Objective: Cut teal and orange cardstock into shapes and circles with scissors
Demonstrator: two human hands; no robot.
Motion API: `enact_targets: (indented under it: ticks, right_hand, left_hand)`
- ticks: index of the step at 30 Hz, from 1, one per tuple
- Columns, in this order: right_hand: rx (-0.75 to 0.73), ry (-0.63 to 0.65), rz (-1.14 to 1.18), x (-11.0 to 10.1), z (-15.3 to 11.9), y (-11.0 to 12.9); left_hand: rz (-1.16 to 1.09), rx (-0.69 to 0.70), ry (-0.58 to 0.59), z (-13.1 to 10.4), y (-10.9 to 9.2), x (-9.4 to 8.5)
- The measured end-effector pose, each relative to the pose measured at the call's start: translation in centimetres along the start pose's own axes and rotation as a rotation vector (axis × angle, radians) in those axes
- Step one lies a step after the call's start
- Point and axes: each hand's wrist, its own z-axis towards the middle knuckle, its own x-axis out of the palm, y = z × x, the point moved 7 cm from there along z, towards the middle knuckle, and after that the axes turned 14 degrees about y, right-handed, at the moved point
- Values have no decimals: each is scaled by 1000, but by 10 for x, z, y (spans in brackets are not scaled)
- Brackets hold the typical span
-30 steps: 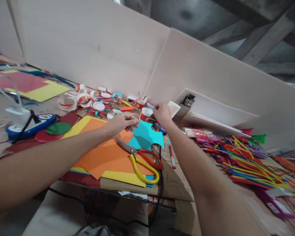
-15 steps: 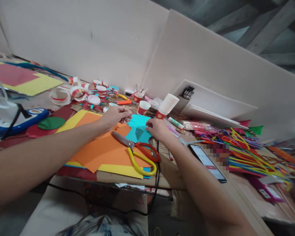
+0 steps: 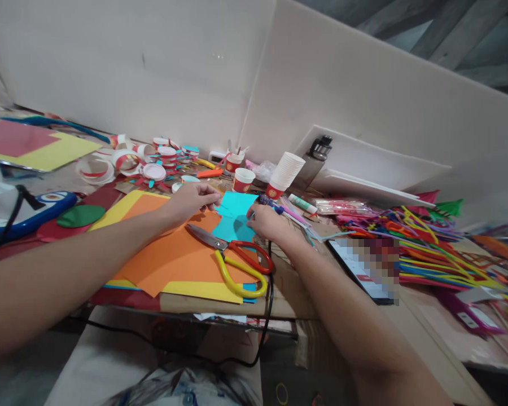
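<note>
A piece of turquoise paper (image 3: 233, 217) lies at the middle of the work surface, partly over orange sheets (image 3: 161, 262). My left hand (image 3: 195, 200) hovers at its left edge, thumb and fingertips pinched together; anything between them is too small to name. At the paper's right edge my right hand (image 3: 266, 220) has its fingers curled and closed on it. Just below both hands rest open-bladed scissors (image 3: 220, 245) with one red and one yellow handle. Under the orange sheets is yellow paper (image 3: 203, 290).
Behind the hands stand a paper cup (image 3: 244, 179) and a stack of cups (image 3: 287, 172). Several cup crafts (image 3: 154, 172) sit at the back left. To the right are a glue stick (image 3: 302, 203), a phone (image 3: 359, 270) and coloured pipe cleaners (image 3: 436, 259). A black cable (image 3: 270, 293) hangs over the front edge.
The view has shifted slightly. Both hands stay close to the turquoise paper in nearly the same poses, and the scissors remain where they lay.
</note>
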Motion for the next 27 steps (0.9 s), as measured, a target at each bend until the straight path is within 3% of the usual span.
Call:
enact_targets:
  ticks: [16,27]
  right_hand:
    - [26,0,-17,4,1,3]
    - [-40,-54,305,-6,-2,4]
  left_hand:
    - [103,-54,24,0,4,4]
    - [53,-53,90,0,2,9]
